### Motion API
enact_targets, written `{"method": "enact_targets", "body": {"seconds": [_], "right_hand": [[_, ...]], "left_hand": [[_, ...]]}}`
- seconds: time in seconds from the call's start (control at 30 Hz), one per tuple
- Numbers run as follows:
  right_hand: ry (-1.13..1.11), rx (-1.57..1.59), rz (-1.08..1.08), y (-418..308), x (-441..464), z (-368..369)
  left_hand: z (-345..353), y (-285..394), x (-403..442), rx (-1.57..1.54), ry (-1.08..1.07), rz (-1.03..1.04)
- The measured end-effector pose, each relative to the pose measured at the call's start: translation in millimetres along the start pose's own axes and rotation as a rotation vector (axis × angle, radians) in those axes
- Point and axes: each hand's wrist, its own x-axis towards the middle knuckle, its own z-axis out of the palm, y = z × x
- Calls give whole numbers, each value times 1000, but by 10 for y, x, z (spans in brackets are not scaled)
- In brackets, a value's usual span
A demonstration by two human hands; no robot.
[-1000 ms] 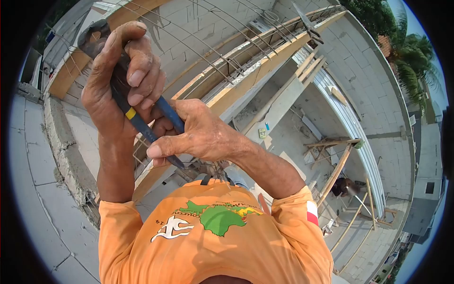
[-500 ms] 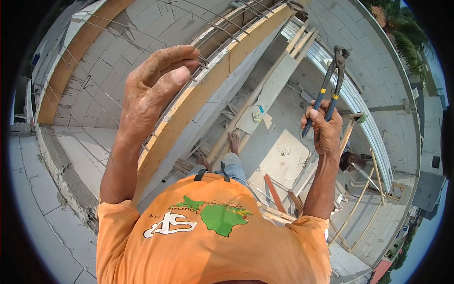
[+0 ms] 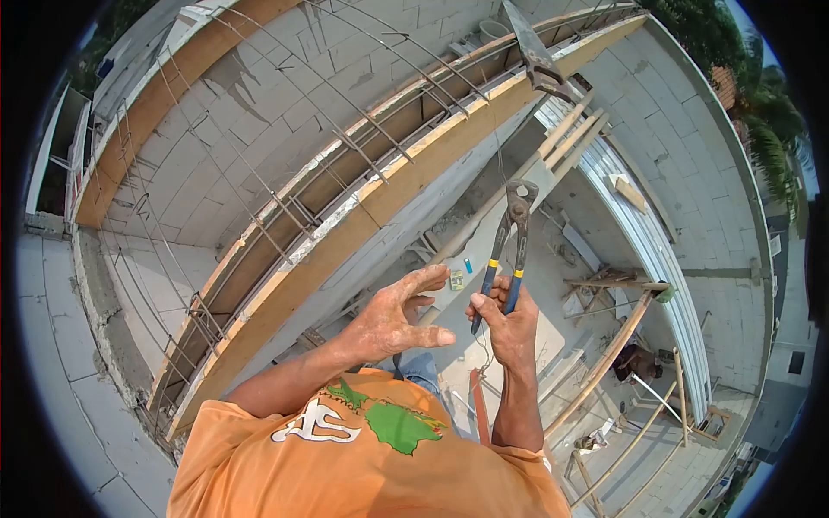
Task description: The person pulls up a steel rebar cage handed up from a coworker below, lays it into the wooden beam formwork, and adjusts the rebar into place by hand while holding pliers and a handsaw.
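My right hand [image 3: 509, 330] is closed around the blue handles of a pair of pincers [image 3: 500, 243]. Yellow bands ring the handles, and the dark metal jaws point up and away from me. A thin looped wire [image 3: 486, 352] shows just beside that hand. My left hand [image 3: 393, 321] hovers in front of my orange shirt, to the left of the right hand. Its thumb and fingers are apart, and I see nothing in it. Along my left runs a wooden formwork beam [image 3: 380, 203] with steel rebar [image 3: 345, 138] inside and across it.
A handsaw [image 3: 537, 65] rests at the beam's far end. Below are a plank walkway [image 3: 458, 237] on poles, a small blue lighter-like item [image 3: 468, 265] and timber props [image 3: 609, 350]. Another person [image 3: 637, 363] is low at the right. Rebar ends stick out over the beam.
My left hand has moved from the rebar down and right, toward the middle. My right hand has brought the pincers left and lower. The view has shifted, showing more of the beam and saw.
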Motion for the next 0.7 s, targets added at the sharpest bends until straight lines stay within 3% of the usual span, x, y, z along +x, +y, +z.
{"method": "enact_targets", "body": {"seconds": [0.03,0.1,0.13,0.17,0.23,0.27,0.37,0.43,0.47,0.63,0.7], "right_hand": [[-122,-34,24,-123,3,143],[-265,-412,-280,-314,34,401],[-276,-561,-412,-210,89,452],[-347,-545,-404,-213,116,530],[-382,-568,-576,-229,194,740],[-401,-634,-623,-146,194,799],[-507,-490,-670,-247,212,1068],[-773,-512,-468,-229,227,1106],[-762,-327,-423,-266,156,1241],[-1020,-196,-359,-266,177,1471],[-1078,-232,-334,-185,155,1519]], "left_hand": [[68,32,142,-86,-48,59],[104,119,323,-168,-51,110],[70,175,351,-352,-4,44],[5,206,352,-540,63,-14],[-185,168,316,-521,182,-16],[-256,148,281,-544,155,79],[-488,46,155,-581,179,274],[-679,60,71,-786,-28,341],[-749,113,2,-662,-33,424],[-914,99,-476,-543,75,431],[-953,133,-692,-725,187,520]]}}
